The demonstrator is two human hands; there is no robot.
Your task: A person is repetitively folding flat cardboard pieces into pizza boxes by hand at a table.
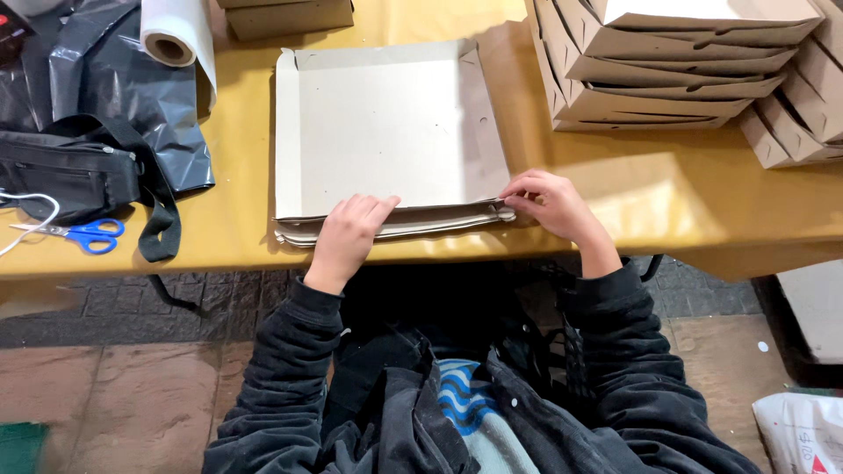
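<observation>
Head view looks down on a yellow-brown tabletop where a pile of flat, unfolded cardboard box blanks lies in the middle, its near edge close to the tabletop's front edge. Both hands work at that near edge. The left hand rests on the front of the pile, fingers curled over the top sheet and thumb side toward the centre; its grip is loosely closed on the edge, though whether it pinches a sheet or merely presses down cannot be told. The right hand sits at the pile's near right corner, fingertips drawn together and pinching the corner of the top layers. Dark jacket sleeves run back from both wrists.

To the right, well apart from the pile, stands a leaning stack of folded cardboard boxes. To the left lie a black bag with a strap, blue-handled scissors just in front of it, crumpled dark plastic sheeting and a roll of white film. Another cardboard piece sits at the far edge.
</observation>
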